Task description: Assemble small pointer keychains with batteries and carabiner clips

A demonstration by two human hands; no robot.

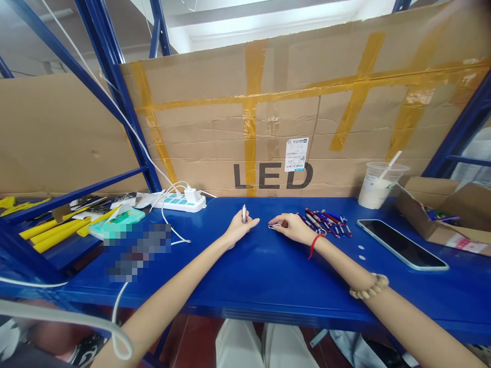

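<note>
Bottom of frame: both forearms reach up onto a blue table [268, 276], person's pale trousers showing below its front edge. Right wrist has a bead bracelet [369, 287], plus a red string [315, 242] nearer the hand.

Centre: left hand [240, 228] is closed around a small silver pen-like thing [244, 213], held upright, tip poking above the fingers. Right hand [291, 226] lies just beside it, fingers curled, pinching a tiny metal part [274, 225]; prob. a ring or clip, too small to tell. Hands are near each other, not touching.

Right of the right hand, touching it or nearly: a pile of red/blue pen-like items [326, 220] loose on the table. Further right, a phone [401, 244] lies flat, screen dark. Two small white dots on the table between phone and arm.

Containers: open cardboard box [441, 225] at right edge w/ a few more red/blue items inside. Behind the phone, a clear plastic cup [379, 184] w/ straw, pale drink low in it.

Left side: blurred patch, then a teal packet [118, 221], yellow tools [57, 230] on a lower shelf, white power strip [180, 201] w/ a plug and cable running off upper left.

Back: big taped cardboard sheet [307, 112] marked "LED" w/ a white label stands against the table's rear; blue rack posts [115, 76] either side, bright ceiling above.
</note>
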